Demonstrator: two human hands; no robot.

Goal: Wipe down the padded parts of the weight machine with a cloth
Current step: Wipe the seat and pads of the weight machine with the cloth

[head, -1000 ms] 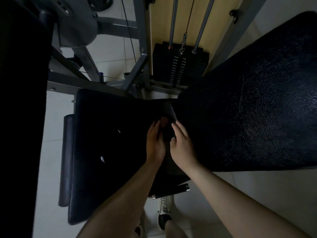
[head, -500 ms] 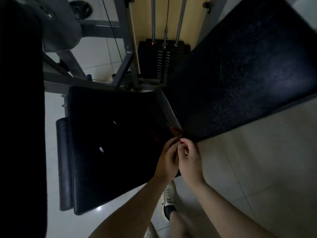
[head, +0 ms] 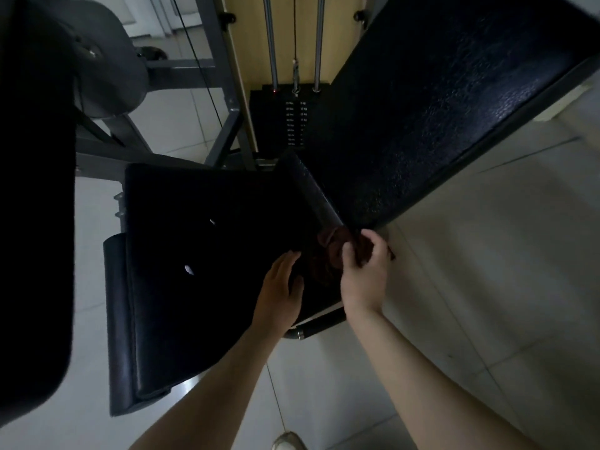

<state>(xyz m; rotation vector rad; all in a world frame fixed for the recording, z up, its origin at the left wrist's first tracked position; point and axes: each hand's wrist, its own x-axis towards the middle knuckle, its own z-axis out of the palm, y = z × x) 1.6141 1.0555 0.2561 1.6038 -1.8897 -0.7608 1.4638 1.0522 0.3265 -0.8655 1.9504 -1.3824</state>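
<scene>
A dark reddish cloth (head: 334, 251) is lying bunched at the right edge of the black padded seat (head: 201, 254), beside the angled backrest pad (head: 438, 108).

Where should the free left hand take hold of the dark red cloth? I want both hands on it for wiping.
Probably the loose bunched part of the cloth lying on the seat pad, approached from the left. The right hand already pinches its right end at the pad's corner, and the left hand rests flat just beside the folds.
</scene>
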